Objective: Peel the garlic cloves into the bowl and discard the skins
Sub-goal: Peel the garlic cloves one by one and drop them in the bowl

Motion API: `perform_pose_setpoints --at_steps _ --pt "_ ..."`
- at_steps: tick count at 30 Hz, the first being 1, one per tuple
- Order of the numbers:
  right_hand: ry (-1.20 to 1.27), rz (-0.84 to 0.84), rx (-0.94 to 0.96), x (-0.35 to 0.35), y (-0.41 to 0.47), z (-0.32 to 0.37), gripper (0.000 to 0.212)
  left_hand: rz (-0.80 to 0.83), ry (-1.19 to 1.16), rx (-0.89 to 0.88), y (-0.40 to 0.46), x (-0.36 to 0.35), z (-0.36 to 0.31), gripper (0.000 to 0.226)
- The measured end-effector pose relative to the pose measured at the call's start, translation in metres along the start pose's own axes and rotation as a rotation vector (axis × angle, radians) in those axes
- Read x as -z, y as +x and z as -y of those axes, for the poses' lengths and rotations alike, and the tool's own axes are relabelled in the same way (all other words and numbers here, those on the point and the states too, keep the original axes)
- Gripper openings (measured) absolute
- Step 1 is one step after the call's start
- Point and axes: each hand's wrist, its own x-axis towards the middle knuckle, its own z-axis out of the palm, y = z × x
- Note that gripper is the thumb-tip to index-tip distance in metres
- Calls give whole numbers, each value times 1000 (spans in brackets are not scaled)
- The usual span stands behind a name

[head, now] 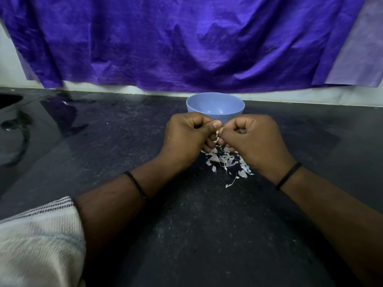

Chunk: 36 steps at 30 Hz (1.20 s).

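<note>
No text, label, brand, number or sign can be read anywhere in this view.
</note>
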Motion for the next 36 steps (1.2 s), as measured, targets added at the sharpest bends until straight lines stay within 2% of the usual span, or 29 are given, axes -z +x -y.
perform_pose_setpoints --at_steps 4,13,27,36 --pt "-72 -67 14 -2 -4 1 18 -11 3 2 -1 -4 -1 15" --pt "104 -13 -57 4 -1 6 12 92 -228 154 -1 0 -6 18" --pt "-158 -78 56 7 1 -2 11 178 -170 175 -1 3 -8 13" --pt "-135 -92 70 11 1 0 12 195 -243 279 -1 5 -9 13"
